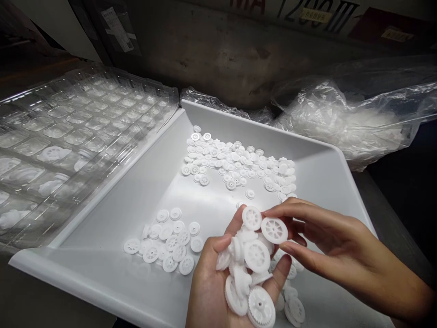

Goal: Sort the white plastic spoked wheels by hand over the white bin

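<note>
White plastic gears (254,269) heap in the cupped left hand (218,291) at 6 o'clock; the right hand (327,246) pinches one gear (274,230) by its toothed rim. They look light, stiff and slippery, best gripped at the edge. Farther off, loose gears lie in the white tray (143,182); a clear blister tray (68,136) sits at 10 o'clock.

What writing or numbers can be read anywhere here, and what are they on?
"1200 III", partly cut off: large dark characters on the grey metal machine panel at the top.
Yellow sticker over those characters: too small to read.
White paper label top left: blurred.
Yellow label top right: blurred.
</note>
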Motion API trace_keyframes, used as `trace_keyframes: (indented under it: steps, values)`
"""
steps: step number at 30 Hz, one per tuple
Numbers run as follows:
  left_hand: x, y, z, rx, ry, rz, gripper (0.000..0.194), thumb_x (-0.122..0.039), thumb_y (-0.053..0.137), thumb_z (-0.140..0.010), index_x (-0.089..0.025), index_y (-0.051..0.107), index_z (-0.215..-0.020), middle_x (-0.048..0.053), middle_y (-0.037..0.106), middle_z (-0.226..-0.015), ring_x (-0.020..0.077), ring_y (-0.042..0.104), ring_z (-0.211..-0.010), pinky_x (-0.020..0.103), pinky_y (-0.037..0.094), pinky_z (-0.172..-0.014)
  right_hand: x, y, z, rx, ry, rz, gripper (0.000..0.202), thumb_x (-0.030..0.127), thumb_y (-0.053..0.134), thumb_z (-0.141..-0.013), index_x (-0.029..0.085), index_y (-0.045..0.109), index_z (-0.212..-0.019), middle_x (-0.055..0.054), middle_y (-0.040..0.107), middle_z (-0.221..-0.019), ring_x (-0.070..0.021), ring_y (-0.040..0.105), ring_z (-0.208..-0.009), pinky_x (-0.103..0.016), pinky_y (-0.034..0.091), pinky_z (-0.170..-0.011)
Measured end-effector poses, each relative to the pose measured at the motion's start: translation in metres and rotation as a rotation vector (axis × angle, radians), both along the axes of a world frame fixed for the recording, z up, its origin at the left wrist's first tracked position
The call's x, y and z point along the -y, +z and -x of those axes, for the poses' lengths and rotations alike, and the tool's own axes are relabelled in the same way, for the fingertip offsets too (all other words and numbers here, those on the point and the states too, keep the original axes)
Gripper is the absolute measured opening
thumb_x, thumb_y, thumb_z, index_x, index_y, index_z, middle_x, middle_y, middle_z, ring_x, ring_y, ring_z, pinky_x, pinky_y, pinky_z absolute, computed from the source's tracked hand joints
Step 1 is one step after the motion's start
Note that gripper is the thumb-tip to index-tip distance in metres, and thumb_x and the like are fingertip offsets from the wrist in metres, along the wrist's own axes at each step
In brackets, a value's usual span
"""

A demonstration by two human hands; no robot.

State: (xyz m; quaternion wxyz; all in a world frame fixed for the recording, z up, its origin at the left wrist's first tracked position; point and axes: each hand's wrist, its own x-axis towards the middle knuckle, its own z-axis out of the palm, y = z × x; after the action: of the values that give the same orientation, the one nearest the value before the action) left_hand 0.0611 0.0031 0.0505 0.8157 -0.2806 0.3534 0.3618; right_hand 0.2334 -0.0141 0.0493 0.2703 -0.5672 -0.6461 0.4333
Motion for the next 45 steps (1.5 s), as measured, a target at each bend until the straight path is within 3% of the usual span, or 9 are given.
trace_keyframes:
  steps: [6, 10, 13, 19, 22, 34, 38, 41, 45]
  values:
    - [0.000, -0.001, 0.002, -0.063, -0.056, 0.027, 0.034, -0.020, 0.046, -0.092, -0.021, 0.064, -0.120, 0.008, 0.080, -0.095, 0.0260, 0.077, -0.085, 0.041, 0.060, -0.075, -0.002, -0.001, -0.002, -0.412, -0.057, 0.166, 0.017, 0.041, 0.067, -0.092, 0.035, 0.063, -0.107, 0.001, 0.059, -0.100, -0.0151, 0.058, -0.083, -0.025, 0.052, -0.072]
    - [0.001, -0.004, 0.003, -0.050, -0.089, 0.024, 0.031, -0.021, 0.047, -0.091, -0.022, 0.067, -0.115, 0.006, 0.080, -0.094, 0.0273, 0.077, -0.083, 0.042, 0.059, -0.077, -0.004, 0.001, -0.005, -0.713, -0.278, 0.187, 0.024, 0.046, 0.072, -0.082, 0.033, 0.064, -0.101, 0.000, 0.059, -0.100, -0.0127, 0.055, -0.071, -0.022, 0.053, -0.062]
    - [0.002, -0.005, 0.003, -0.030, -0.110, 0.012, 0.034, -0.021, 0.047, -0.091, -0.020, 0.065, -0.120, 0.008, 0.080, -0.097, 0.0293, 0.076, -0.087, 0.043, 0.058, -0.079, -0.008, -0.002, -0.003, -0.587, -0.329, 0.075, 0.014, 0.045, 0.066, -0.088, 0.034, 0.066, -0.097, 0.001, 0.055, -0.088, -0.0114, 0.051, -0.068, -0.018, 0.050, -0.060]
    - [0.003, -0.005, 0.001, 0.038, -0.153, -0.018, 0.038, -0.019, 0.048, -0.091, -0.018, 0.059, -0.128, 0.013, 0.079, -0.095, 0.0253, 0.077, -0.080, 0.043, 0.056, -0.080, -0.015, -0.007, 0.005, -0.184, -0.096, 0.070, 0.025, 0.037, 0.070, -0.092, 0.036, 0.066, -0.117, 0.001, 0.054, -0.090, -0.0140, 0.054, -0.082, -0.021, 0.046, -0.068]
    - [0.003, -0.004, 0.000, 0.042, -0.146, -0.005, 0.042, -0.015, 0.046, -0.091, -0.019, 0.056, -0.132, 0.015, 0.078, -0.102, 0.0231, 0.077, -0.080, 0.043, 0.055, -0.080, -0.015, -0.005, 0.007, -0.131, -0.033, 0.113, 0.011, 0.037, 0.068, -0.094, 0.028, 0.068, -0.100, 0.000, 0.056, -0.088, -0.0132, 0.053, -0.080, -0.022, 0.043, -0.065]
    - [0.007, -0.012, 0.003, 0.071, -0.151, -0.038, 0.044, -0.021, 0.052, -0.088, -0.020, 0.059, -0.132, 0.008, 0.079, -0.104, 0.0307, 0.076, -0.088, 0.043, 0.057, -0.081, -0.016, 0.000, -0.001, -0.656, -0.341, 0.053, 0.027, 0.034, 0.053, -0.084, 0.023, 0.035, -0.067, -0.002, 0.044, -0.081, -0.0120, 0.039, -0.057, -0.022, 0.035, -0.043]
    - [0.007, -0.013, 0.004, 0.088, -0.138, -0.030, 0.047, -0.020, 0.051, -0.089, -0.020, 0.055, -0.136, 0.009, 0.079, -0.104, 0.0311, 0.076, -0.088, 0.043, 0.057, -0.081, -0.015, 0.003, -0.005, -0.661, -0.367, 0.078, 0.006, 0.033, 0.050, -0.092, 0.029, 0.049, -0.086, 0.002, 0.042, -0.070, -0.0125, 0.030, -0.047, -0.017, 0.016, -0.028]
    - [0.007, -0.011, 0.004, 0.066, -0.120, -0.029, 0.044, -0.020, 0.052, -0.089, -0.020, 0.057, -0.133, 0.010, 0.079, -0.105, 0.0317, 0.075, -0.090, 0.043, 0.057, -0.081, -0.009, 0.000, 0.001, -0.532, -0.288, 0.098, 0.011, 0.040, 0.058, -0.096, 0.031, 0.061, -0.092, 0.007, 0.037, -0.054, -0.0089, 0.026, -0.041, -0.017, 0.021, -0.032]
    - [0.006, -0.009, 0.003, 0.041, -0.081, -0.052, 0.034, -0.019, 0.047, -0.090, -0.018, 0.064, -0.121, 0.011, 0.079, -0.103, 0.0287, 0.076, -0.089, 0.046, 0.055, -0.087, 0.010, -0.004, 0.021, -0.145, -0.196, -0.100, 0.032, 0.028, 0.088, -0.070, 0.033, 0.071, -0.097, 0.008, 0.043, -0.054, -0.0070, 0.035, -0.045, -0.020, 0.027, -0.042]
